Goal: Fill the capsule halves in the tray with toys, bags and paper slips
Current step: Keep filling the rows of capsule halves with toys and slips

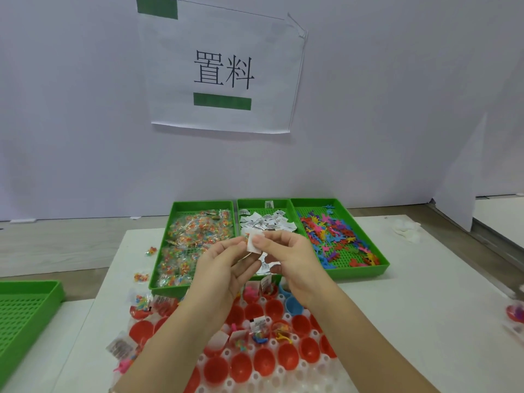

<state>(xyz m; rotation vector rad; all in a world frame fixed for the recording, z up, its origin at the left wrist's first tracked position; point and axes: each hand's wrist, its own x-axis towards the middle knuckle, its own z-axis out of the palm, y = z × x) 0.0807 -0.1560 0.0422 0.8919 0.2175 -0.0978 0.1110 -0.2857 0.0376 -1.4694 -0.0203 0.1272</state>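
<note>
— Where was the slip?

— The paper slip [254,243] was in the air between my hands, over the near end of the slips bin [262,200] and well above the capsule tray [286,375].

— Held how?

— My left hand [224,268] pinched its left edge and my right hand [295,265] its upper corner, with the other fingers loosely curled. I think I used both to peel one slip free of any stuck to it.

— And the bins?

— The bags bin [163,251] was to the left and the toy bin [360,272] to the right, just behind the tray, probably to keep reaches to the red capsule halves [241,370] short. Some halves held toys and slips. Many didn't.
</note>
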